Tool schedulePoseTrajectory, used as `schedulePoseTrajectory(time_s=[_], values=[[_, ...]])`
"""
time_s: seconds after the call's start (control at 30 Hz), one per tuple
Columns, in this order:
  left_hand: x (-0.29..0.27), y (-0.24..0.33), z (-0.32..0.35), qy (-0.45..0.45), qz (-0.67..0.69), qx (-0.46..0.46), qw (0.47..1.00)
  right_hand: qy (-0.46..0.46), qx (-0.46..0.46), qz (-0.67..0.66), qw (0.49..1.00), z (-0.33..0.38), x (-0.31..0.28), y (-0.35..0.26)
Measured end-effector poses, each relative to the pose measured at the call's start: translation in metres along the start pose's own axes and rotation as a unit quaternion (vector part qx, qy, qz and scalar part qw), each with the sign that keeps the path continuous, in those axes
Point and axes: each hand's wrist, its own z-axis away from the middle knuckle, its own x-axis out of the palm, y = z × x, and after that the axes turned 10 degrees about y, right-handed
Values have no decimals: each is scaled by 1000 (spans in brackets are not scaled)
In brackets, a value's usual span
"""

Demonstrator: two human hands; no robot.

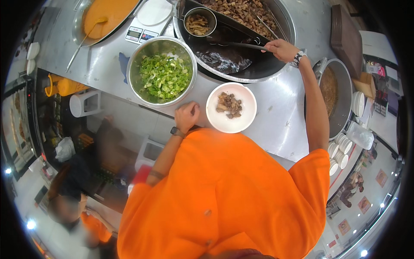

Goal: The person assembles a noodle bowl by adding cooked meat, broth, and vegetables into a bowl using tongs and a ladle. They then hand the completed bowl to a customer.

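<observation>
My right hand [282, 50] grips the dark handle of a long-handled ladle [241, 45] above a large round metal pot [269, 80]. The ladle's far end reaches toward the dark broth [224, 58], and I cannot make out its bowl. A round metal cup [199, 21] of brown pieces sits at the pot's left side, near that end. My left hand [186, 116] rests at the counter's near edge with fingers curled and nothing visible in them. It lies between a steel bowl [134, 82] of chopped green onions [166, 75] and a white bowl [233, 125] holding chopped brown meat [229, 105].
A divider splits the pot; chopped brown meat [241, 11] fills the far part. Orange sauce [108, 15] with a ladle stands far left, beside a kitchen scale [140, 34]. At right are another pot [343, 86] and stacked white bowls [340, 159]. Another person [73, 194] is lower left.
</observation>
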Motion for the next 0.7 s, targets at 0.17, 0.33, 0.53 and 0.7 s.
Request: schedulePoseTrajectory(time_s=[0.17, 0.33, 0.53, 0.7], values=[[1, -1, 1, 2, -1, -4, 1000, -28, 31, -84, 996, 6, 1, 12], [1, -1, 1, -1, 16, -21, 1000, -24, 8, 41, 999, 13, -3, 17], [-1, -1, 1, -8, 3, -10, 1000, 163, -190, 304, 919, 35, 26, -8], [0, -2, 1, -9, 2, -13, 1000, 175, -135, 396, 891, 47, 74, -36]])
